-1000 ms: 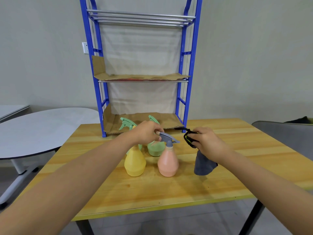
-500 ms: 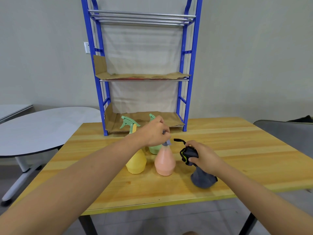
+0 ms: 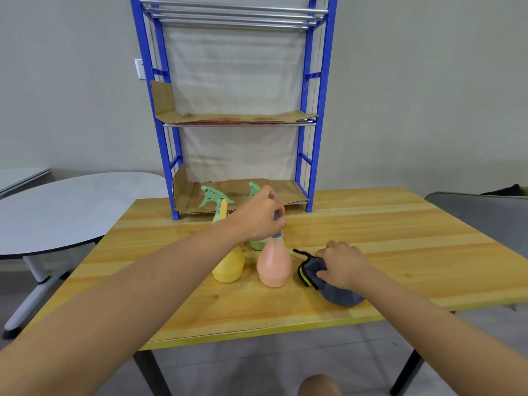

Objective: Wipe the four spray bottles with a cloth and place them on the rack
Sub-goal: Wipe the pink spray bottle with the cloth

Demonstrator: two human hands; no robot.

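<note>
Three spray bottles stand close together on the wooden table [image 3: 371, 224]. My left hand [image 3: 261, 217] is closed around the grey trigger head of the pink bottle [image 3: 274, 264]. The yellow bottle [image 3: 228, 265] with a green trigger stands just left of it, partly behind my forearm. A green bottle [image 3: 258, 243] stands behind, mostly hidden by my left hand. My right hand [image 3: 341, 265] presses on the dark grey cloth [image 3: 338, 290] with a yellow-edged black trim, which lies on the table right of the pink bottle. The blue rack [image 3: 311, 138] stands at the table's back.
The rack's lower and middle shelves are lined with cardboard [image 3: 237, 192]. A white round table [image 3: 57, 210] stands to the left. A grey chair back [image 3: 485, 212] shows at the right edge. My knee [image 3: 318, 385] shows below the table front.
My right hand lowered the cloth from mid-air onto the table. My left hand stayed on the pink bottle's trigger head, closing over it.
</note>
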